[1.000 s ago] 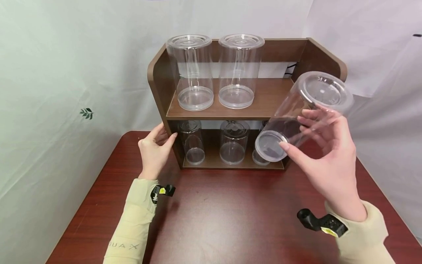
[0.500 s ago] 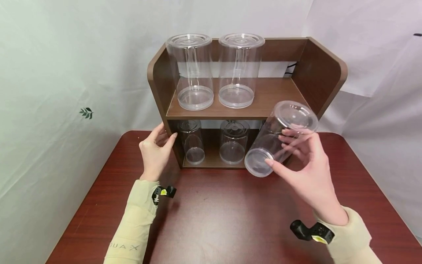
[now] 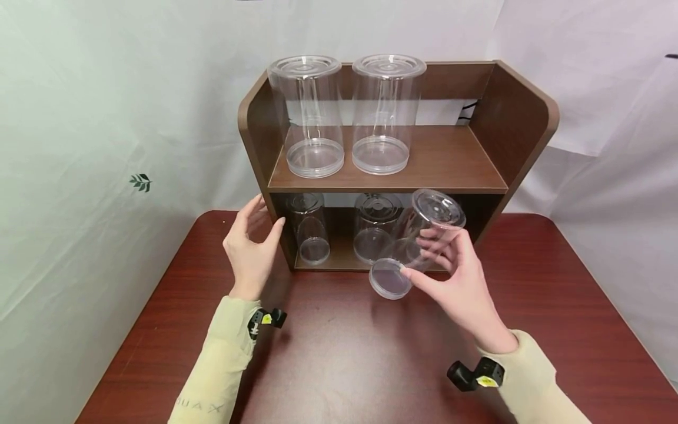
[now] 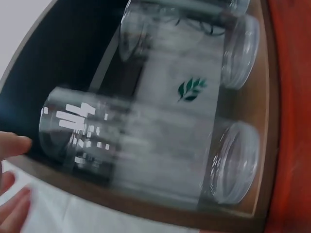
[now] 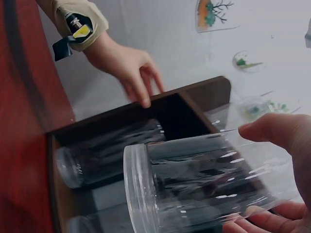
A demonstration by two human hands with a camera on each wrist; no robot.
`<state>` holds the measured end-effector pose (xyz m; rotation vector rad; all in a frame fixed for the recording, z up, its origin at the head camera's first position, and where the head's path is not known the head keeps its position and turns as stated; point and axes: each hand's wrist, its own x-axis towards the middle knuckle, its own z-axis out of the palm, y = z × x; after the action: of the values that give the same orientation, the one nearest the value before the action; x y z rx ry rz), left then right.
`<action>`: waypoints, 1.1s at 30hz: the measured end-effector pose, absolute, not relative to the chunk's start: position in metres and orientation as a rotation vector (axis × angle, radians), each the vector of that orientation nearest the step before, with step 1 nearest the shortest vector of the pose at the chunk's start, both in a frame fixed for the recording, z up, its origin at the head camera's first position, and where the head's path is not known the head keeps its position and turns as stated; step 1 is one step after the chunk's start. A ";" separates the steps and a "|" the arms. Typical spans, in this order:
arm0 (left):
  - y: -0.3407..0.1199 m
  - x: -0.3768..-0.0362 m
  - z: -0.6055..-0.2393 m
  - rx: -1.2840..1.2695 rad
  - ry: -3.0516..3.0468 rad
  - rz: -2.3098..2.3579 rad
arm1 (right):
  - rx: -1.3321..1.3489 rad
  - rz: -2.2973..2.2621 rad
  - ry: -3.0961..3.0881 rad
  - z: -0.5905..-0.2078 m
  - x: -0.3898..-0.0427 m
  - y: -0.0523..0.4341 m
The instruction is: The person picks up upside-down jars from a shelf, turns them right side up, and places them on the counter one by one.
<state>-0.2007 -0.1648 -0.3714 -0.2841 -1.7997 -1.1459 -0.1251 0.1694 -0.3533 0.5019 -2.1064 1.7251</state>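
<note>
My right hand (image 3: 442,265) grips a clear plastic jar (image 3: 418,238) with a lid, tilted, with one end (image 3: 390,278) towards me. It hangs just above the red-brown table (image 3: 344,353), in front of the right part of the lower shelf. The right wrist view shows the same jar (image 5: 194,184) close up, with fingers curled round it. My left hand (image 3: 256,238) stands open beside the left wall of the brown two-tier shelf (image 3: 262,135), thumb at the wall's front edge. Its fingertips (image 4: 12,145) show by the shelf's edge in the left wrist view.
Two tall clear jars (image 3: 312,118) (image 3: 386,115) stand on the top shelf; its right third (image 3: 455,159) is bare. Two smaller jars (image 3: 309,229) (image 3: 373,229) stand on the lower shelf. The held jar hides the lower shelf's right end. White cloth hangs behind.
My right hand has brought the jar down and to the left, from level with the top shelf to in front of the lower shelf. The left hand has stayed by the shelf's side.
</note>
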 end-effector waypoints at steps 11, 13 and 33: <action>-0.127 -0.155 -0.361 -0.517 -1.701 -1.184 | 0.454 1.940 -2.075 -0.373 -0.132 0.155; -0.123 -0.151 -0.366 -0.596 -1.762 -1.234 | 0.466 1.991 -2.038 -0.374 -0.133 0.152; -0.096 -0.150 -0.409 -0.913 -2.282 -1.509 | 0.525 2.309 -1.789 -0.378 -0.134 0.137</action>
<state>-0.1502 -0.0956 -0.4088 -0.9134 -2.2816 -1.5091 -0.1339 0.1372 -0.3780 0.5254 -1.7885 2.3090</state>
